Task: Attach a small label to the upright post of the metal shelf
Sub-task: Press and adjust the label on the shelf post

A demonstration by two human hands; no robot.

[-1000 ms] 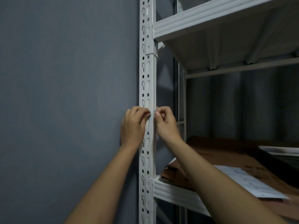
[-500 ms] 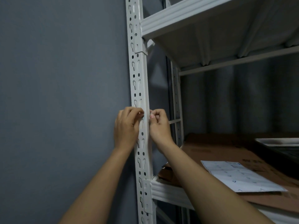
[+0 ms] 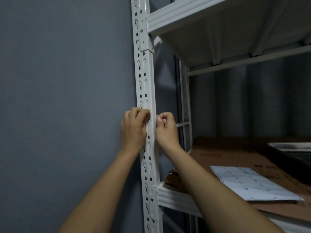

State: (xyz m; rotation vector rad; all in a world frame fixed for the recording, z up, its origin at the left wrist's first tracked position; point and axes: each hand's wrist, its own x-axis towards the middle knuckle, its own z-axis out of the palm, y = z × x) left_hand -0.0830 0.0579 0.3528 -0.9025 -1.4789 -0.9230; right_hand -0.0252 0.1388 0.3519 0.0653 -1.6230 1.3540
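The white perforated upright post (image 3: 144,78) of the metal shelf runs top to bottom through the middle of the view. My left hand (image 3: 133,130) lies against its left side, fingers curled onto the front face. My right hand (image 3: 165,130) is at its right edge with fingers curled and fingertips pinched. Between the two sets of fingertips a small pale label (image 3: 152,121) with a faint blue mark lies on the post. Most of the label is hidden by my fingers.
A grey wall (image 3: 58,98) stands close on the left. An upper shelf (image 3: 185,14) overhangs the hands. The lower shelf beam (image 3: 175,197) carries flat cardboard (image 3: 235,153), a white printed sheet (image 3: 252,184) and a dark tray (image 3: 294,148). A rear post (image 3: 185,101) stands behind.
The view has shifted slightly. Both hands stay at the same spot on the post, fingertips still on the label.
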